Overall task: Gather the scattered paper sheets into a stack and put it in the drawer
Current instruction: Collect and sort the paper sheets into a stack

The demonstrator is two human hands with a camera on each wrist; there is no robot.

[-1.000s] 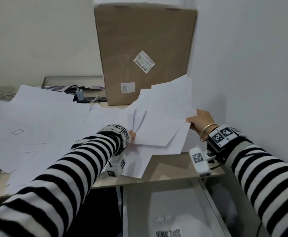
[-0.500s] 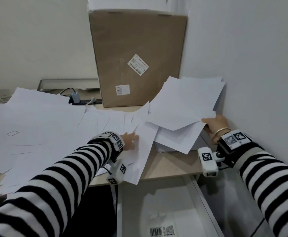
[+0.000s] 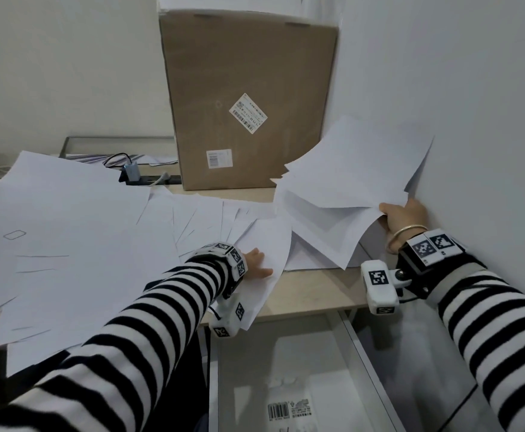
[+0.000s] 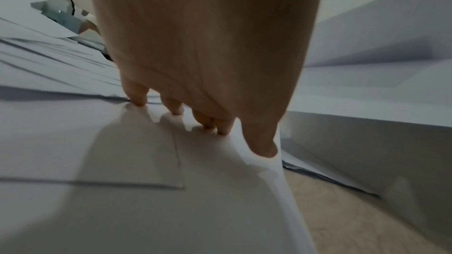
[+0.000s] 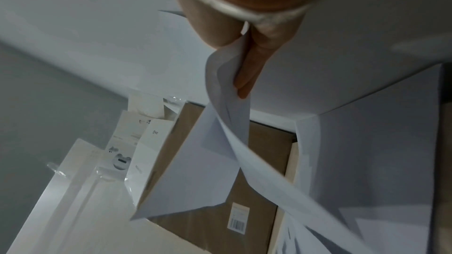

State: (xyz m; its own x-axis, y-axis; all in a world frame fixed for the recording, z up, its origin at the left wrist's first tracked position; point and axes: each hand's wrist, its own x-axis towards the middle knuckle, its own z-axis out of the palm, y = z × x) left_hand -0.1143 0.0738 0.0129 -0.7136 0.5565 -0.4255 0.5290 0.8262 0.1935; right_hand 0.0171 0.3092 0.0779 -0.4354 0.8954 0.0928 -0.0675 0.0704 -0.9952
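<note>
My right hand (image 3: 406, 218) pinches a loose, fanned bundle of white paper sheets (image 3: 348, 185) by its near edge, lifted off the pale wooden desk (image 3: 320, 291) close to the white wall (image 3: 473, 120). My left hand (image 3: 255, 265) lies flat, fingers (image 4: 139, 94) straight, pressing the white sheets still scattered on the desk (image 3: 77, 232). The grey open drawer (image 3: 357, 341) sits below the desk edge. Risks, as I judge them: the bundle is uneven and held only at one edge, so sheets could slide out; the one under my left palm overhangs the edge and could fall; the tall brown cardboard box (image 3: 248, 104) crowds the lifted sheets.
</note>
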